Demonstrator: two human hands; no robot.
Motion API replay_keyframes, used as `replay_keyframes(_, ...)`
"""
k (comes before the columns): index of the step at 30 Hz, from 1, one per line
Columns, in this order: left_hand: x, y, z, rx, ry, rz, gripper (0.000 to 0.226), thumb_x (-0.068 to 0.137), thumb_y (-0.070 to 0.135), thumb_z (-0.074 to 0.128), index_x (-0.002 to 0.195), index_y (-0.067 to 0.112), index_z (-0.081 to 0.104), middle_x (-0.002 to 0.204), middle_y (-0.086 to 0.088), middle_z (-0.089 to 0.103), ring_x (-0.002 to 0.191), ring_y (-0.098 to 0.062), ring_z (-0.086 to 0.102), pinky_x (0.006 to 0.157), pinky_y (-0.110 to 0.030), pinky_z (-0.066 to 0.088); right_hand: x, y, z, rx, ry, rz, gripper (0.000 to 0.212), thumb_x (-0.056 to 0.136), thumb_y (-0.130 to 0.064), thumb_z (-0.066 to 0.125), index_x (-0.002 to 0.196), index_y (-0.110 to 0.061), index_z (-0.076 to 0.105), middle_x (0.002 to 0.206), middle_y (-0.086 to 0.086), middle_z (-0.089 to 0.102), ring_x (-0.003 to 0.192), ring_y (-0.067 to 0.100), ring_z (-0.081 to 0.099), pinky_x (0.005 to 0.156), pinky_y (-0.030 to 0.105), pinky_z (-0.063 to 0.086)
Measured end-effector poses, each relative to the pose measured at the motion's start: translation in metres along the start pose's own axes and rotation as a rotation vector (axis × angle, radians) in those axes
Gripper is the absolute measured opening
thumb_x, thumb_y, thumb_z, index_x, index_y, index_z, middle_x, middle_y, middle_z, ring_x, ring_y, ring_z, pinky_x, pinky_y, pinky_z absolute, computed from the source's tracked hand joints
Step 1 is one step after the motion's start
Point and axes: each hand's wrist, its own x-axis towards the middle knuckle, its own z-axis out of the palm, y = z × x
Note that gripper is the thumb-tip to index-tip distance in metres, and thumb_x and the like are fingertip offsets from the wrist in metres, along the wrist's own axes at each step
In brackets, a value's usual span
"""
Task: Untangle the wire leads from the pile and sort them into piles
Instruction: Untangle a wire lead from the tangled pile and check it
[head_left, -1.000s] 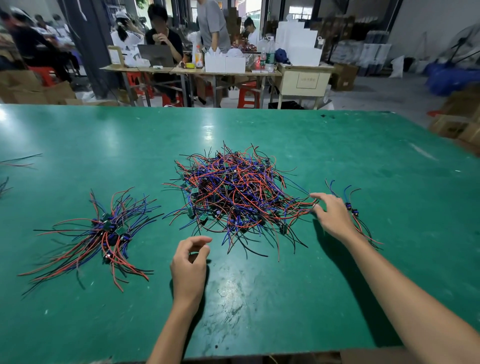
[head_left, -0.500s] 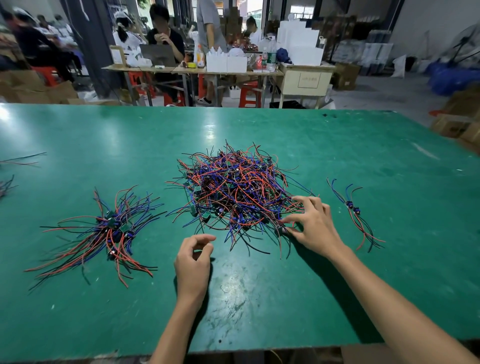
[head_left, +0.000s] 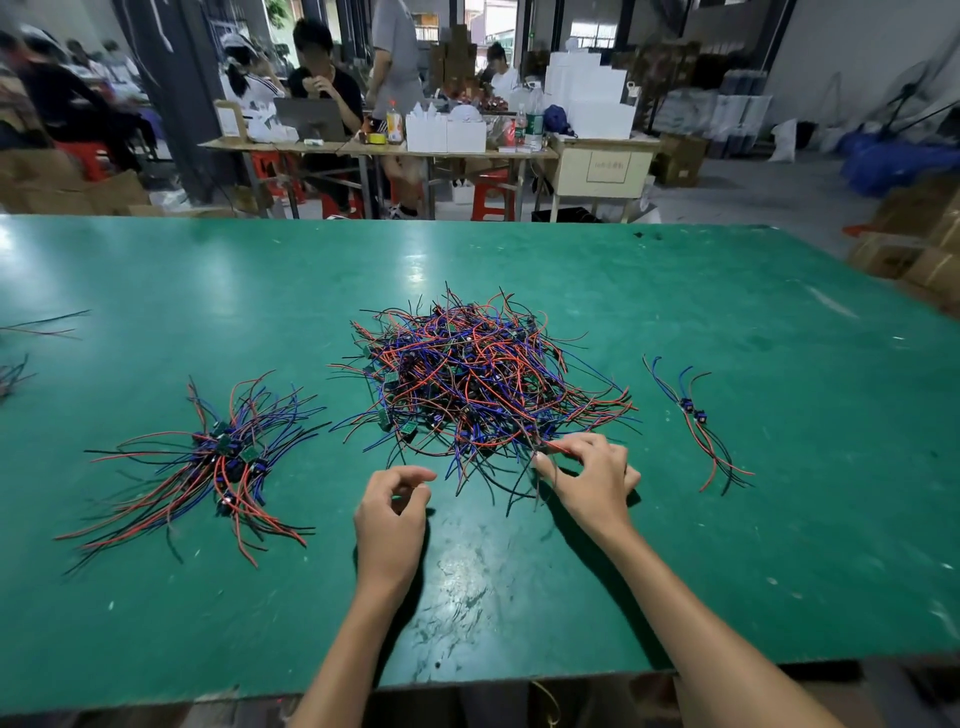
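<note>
At frame centre the tangled pile of wires (head_left: 478, 384) sits on the green table (head_left: 779, 519). The right hand (head_left: 589, 480) pinches wires at its lower right edge; the left hand (head_left: 392, 514) hovers below, fingers loosely curled, holding nothing. Sorted wires (head_left: 218, 462) lie at left, a small bunch (head_left: 696, 421) at right.

Red, blue, seemingly black wire leads (head_left: 483, 379); green table (head_left: 727, 519)
</note>
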Motion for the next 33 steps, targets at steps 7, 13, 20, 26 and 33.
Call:
replay_keyframes(7, -0.006, 0.009, 0.006, 0.26, -0.138, 0.266, 0.021, 0.09, 0.008, 0.066, 0.088, 0.029, 0.067, 0.098, 0.012, 0.059, 0.096, 0.001, 0.053, 0.079, -0.012, 0.043, -0.026, -0.005, -0.008, 0.252, 0.143, -0.142, 0.021, 0.081, -0.05, 0.079, 0.089, -0.034, 0.069, 0.104, -0.023, 0.062, 0.108, 0.004, 0.051, 0.096, 0.031, 0.032)
replay_keyframes(13, -0.018, 0.018, 0.014, 0.515, -0.3, 0.629, 0.035, 0.101, 0.04, 0.043, 0.108, 0.015, 0.067, 0.099, 0.004, 0.057, 0.096, -0.011, 0.052, 0.084, -0.023, 0.043, -0.044, -0.014, 0.006, 0.112, 0.294, -0.603, 0.024, 0.081, -0.038, 0.077, 0.096, -0.021, 0.069, 0.094, -0.013, 0.066, 0.091, 0.01, 0.055, 0.082, 0.02, 0.035)
replay_keyframes(20, -0.014, 0.016, 0.016, 0.434, -0.327, 0.569, 0.022, 0.104, 0.029, 0.053, 0.11, 0.015, 0.069, 0.099, 0.007, 0.063, 0.096, -0.012, 0.055, 0.086, -0.029, 0.045, -0.046, -0.01, 0.009, -0.126, 0.298, -0.858, 0.021, 0.095, -0.038, 0.072, 0.105, -0.02, 0.074, 0.089, -0.009, 0.068, 0.081, 0.017, 0.057, 0.071, 0.032, 0.043)
replay_keyframes(26, -0.008, 0.013, 0.015, 0.06, -0.245, 0.173, 0.018, 0.101, 0.024, 0.06, 0.089, 0.021, 0.072, 0.073, 0.007, 0.07, 0.062, -0.004, 0.059, 0.056, -0.023, 0.046, -0.052, -0.011, 0.008, -0.12, 0.235, -0.783, 0.021, 0.091, -0.033, 0.077, 0.111, -0.027, 0.073, 0.081, -0.008, 0.059, 0.059, 0.013, 0.057, 0.05, 0.025, 0.046)
replay_keyframes(33, -0.002, 0.007, 0.009, -0.132, -0.047, -0.034, 0.018, 0.104, 0.017, 0.053, 0.102, 0.013, 0.07, 0.085, -0.005, 0.07, 0.075, -0.021, 0.063, 0.072, -0.034, 0.055, -0.052, -0.012, 0.001, -0.115, 0.378, -0.383, 0.026, 0.086, -0.027, 0.081, 0.11, -0.024, 0.074, 0.084, -0.006, 0.065, 0.067, 0.019, 0.066, 0.052, 0.028, 0.046)
